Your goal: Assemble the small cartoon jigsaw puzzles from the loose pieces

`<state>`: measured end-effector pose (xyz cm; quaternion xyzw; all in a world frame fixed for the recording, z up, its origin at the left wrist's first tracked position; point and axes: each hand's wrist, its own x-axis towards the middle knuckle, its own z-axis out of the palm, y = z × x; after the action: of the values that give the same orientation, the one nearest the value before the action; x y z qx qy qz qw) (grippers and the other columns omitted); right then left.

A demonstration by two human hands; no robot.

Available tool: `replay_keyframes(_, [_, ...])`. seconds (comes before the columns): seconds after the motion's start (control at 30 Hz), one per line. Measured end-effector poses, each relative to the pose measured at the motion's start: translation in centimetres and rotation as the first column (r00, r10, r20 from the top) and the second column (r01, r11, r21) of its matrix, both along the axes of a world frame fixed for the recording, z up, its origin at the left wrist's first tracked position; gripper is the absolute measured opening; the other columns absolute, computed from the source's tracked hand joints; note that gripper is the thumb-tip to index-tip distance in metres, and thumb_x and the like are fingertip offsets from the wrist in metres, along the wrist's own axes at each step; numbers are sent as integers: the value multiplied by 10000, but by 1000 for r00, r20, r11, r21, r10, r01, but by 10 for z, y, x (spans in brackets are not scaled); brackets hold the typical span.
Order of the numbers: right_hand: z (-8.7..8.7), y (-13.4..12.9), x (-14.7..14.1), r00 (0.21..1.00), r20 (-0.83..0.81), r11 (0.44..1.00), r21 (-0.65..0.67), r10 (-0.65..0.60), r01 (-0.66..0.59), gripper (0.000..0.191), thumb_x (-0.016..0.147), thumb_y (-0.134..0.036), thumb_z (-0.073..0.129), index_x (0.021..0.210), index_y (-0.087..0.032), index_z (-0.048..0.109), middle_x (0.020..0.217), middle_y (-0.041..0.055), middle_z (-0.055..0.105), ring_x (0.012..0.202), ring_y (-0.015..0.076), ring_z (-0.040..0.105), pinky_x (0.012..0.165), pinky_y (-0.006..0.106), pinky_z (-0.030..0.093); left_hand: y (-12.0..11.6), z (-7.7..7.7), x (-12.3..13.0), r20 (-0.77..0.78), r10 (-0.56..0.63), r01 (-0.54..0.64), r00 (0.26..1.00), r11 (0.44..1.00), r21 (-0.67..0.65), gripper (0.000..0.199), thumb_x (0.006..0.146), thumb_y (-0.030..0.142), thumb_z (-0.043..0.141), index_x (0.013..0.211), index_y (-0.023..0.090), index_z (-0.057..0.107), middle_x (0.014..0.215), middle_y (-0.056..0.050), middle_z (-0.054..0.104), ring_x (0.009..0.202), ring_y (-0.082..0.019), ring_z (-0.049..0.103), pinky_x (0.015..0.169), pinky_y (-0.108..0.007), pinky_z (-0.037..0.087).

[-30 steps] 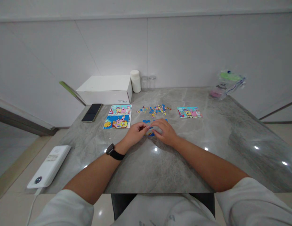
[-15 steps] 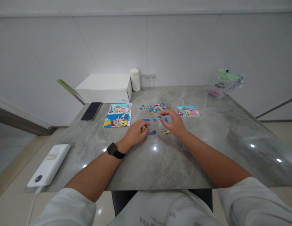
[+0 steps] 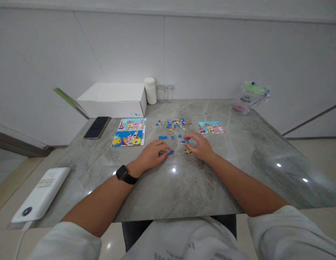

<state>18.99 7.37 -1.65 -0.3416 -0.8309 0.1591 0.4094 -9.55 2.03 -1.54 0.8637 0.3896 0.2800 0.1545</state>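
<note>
A loose heap of small puzzle pieces [image 3: 177,124] lies on the grey table [image 3: 168,195]. Nearer to me are a few blue pieces [image 3: 163,137] and a yellow piece [image 3: 187,151]. My left hand [image 3: 154,153] rests beside joined pieces [image 3: 171,152], fingers apart, partly covering them, with nothing visible in its grasp. My right hand [image 3: 201,146] is curled over a blue-and-white piece [image 3: 184,142], thumb and forefinger close to it; whether they grip it is too small to tell.
Picture sheets lie at left [image 3: 129,138] and right [image 3: 211,127]. Around them are a phone [image 3: 97,127], white box [image 3: 111,101], white bottle [image 3: 150,91], two glasses [image 3: 165,93], a plastic bag [image 3: 250,97] and a white power bank [image 3: 41,194].
The whole view has shifted slightly. My right hand has come down closer to the blue-and-white piece by the yellow one. My left hand stays by the joined pieces, its fingers lower.
</note>
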Motion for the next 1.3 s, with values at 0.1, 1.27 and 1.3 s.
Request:
replay_keyframes(0.1, [-7,3,3,999,42,1000,-2,20,-20,201,934,-359,716,1102,-247,718,1052,88,774,998,273,710,936,457,551,1,-2,-1,-9,-15,15,1000,1000,3,194,1010,260,633,1148,239,769,1116,-81,731,1087,-238,668,996,-401,515])
replay_keyframes(1.27, [-8,-9,-2,901,382,978,-70,206,-194,314,887,-255,738,1201,-256,727,1110,76,785,1098,289,686,1018,477,415,0,1,1,-21,-60,59,998,997,-40,213,994,251,627,1144,251,779,1114,-79,739,1069,-233,662,989,-419,519])
replay_keyframes(1.3, [-8,-9,-2,901,382,979,-68,204,-193,314,888,-256,738,1202,-255,727,1111,78,784,1099,289,685,1017,476,417,0,2,1,-27,-64,63,998,997,-36,215,994,252,629,1149,253,778,1115,-78,744,1069,-234,664,995,-423,514])
